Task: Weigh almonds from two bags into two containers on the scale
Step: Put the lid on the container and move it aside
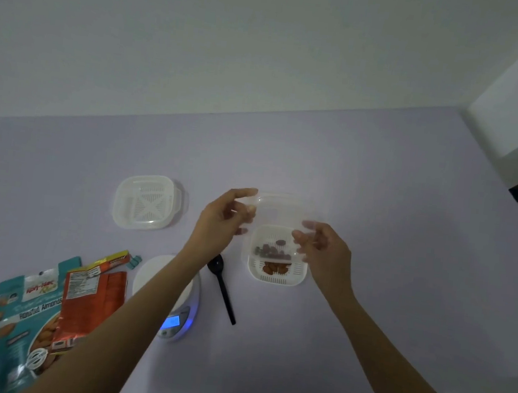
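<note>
Left hand [222,224] pinches one edge of the clear thin square plastic lid [277,209], and right hand [322,252] pinches the opposite edge (blurred). Lid looks light, flexy and slick, so edge grips only. It hangs tilted over the white slotted almond container [276,277], right of the white digital scale [152,273]. Near-square, no real long axis.

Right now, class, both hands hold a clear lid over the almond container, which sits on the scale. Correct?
No. The left hand and right hand hold the clear lid over the almond container, but the head view shows it on the table, right of the scale, past the black spoon.
</note>
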